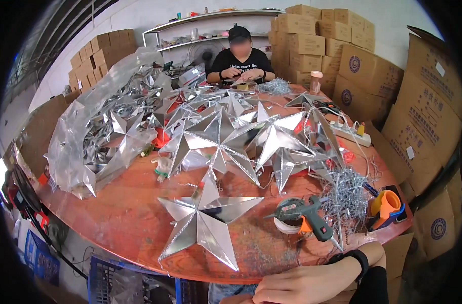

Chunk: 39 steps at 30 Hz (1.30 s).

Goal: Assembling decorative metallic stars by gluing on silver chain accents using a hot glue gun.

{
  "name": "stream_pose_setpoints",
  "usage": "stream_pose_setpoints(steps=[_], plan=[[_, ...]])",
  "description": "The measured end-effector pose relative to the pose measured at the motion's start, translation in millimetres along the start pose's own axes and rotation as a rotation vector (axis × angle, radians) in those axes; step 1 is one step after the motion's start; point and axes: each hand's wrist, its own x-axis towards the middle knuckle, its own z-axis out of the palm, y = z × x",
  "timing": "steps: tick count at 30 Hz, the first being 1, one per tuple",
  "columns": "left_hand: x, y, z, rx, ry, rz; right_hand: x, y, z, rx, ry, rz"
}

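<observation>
My right hand [307,285], with a black band at its wrist, is just off the table's front edge. Its fingers point left and curl down together; what lies under them, if anything, is hidden. Only a sliver of my left hand [237,299] shows at the lower rim, close to the right fingertips. In front of me a silver five-pointed star [203,218] lies on the table, glittery trim along one ridge. Right of it a dark green glue gun [312,219] with an orange trigger rests across a white roll [286,226], its nozzle toward the star.
Beyond are a pile of silver stars [271,134], a clear plastic bag of stars [69,134], tangled silver tinsel [347,197], an orange tape roll [388,202] and a power strip [350,133]. A co-worker [239,61] sits opposite. Cardboard boxes [367,76] stand right; a blue crate [102,283] is below.
</observation>
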Motion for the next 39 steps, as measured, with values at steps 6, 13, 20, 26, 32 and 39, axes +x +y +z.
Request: stream_pose_setpoints(steps=[6,13,20,26,32,39], plan=[[1.5,3.6,-3.0,0.036,-0.015,0.006,3.5,2.1,6.0,-0.011,0.054,-0.038],[-1.7,-2.4,-2.5,0.041,-0.026,0.045,3.1,3.2,6.2,-0.051,0.065,-0.072],[10.2,6.0,-17.0,0.182,-0.095,0.086,-2.5,5.3,-2.1,-0.105,0.057,-0.056],[-33.3,26.2,-146.3,0.553,0.721,-0.093,7.4,-11.4,-8.6,-0.077,0.026,-0.096],[10.8,47.2,-301.5,0.818,1.088,0.044,2.0,-28.1,-12.8,-0.141,0.042,-0.053],[-2.1,27.9,-128.3,0.240,0.611,0.028,3.8,-12.4,-8.7,-0.103,0.103,-0.020]])
